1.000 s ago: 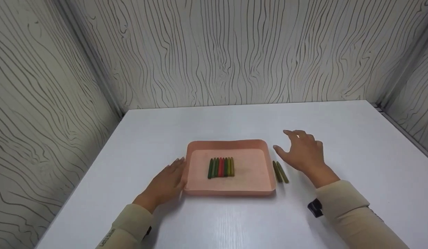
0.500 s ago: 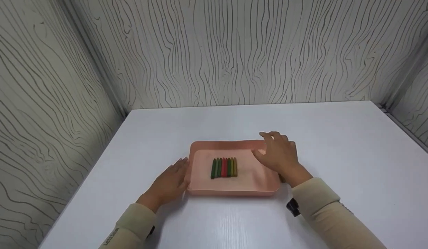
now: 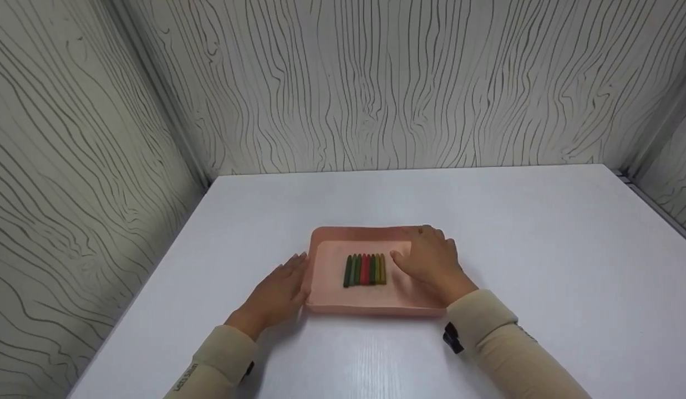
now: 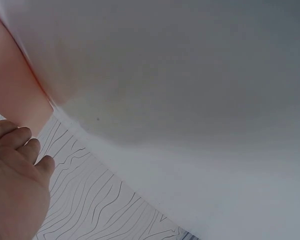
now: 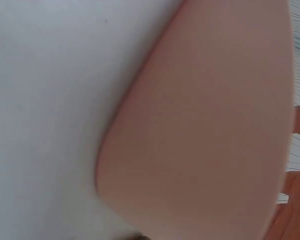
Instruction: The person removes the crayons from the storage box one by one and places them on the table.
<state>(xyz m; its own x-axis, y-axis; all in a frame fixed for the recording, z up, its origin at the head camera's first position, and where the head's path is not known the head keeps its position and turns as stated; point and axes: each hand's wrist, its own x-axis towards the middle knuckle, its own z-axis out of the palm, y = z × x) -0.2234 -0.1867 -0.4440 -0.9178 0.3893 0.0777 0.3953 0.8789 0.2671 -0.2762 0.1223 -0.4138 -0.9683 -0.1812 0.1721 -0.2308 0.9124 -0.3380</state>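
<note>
A pink rectangular tray (image 3: 370, 311) stands on the white table. Inside it several crayons (image 3: 365, 270), green, red and yellow, lie side by side in a row. My left hand (image 3: 273, 293) rests with straight fingers against the tray's left side; the left wrist view has that hand (image 4: 15, 185) beside the tray's outer wall (image 4: 20, 80). Over the tray's right part is my right hand (image 3: 431, 257), fingers spread, thumb close to the rightmost yellow crayon, with nothing seen in its grasp. The right wrist view is mostly tray wall (image 5: 205, 130), with part of the right hand (image 5: 295, 210) beyond it.
The white table (image 3: 531, 238) reaches back to a panel (image 3: 343, 83) with a wood-grain pattern. A similar panel (image 3: 71, 166) rises along the left. Both wrists carry dark devices at the sleeve cuffs.
My right hand has moved left and down, from beside the tray to over its right part. Two olive crayons right of the tray are now hidden by it. The left hand stays at the tray.
</note>
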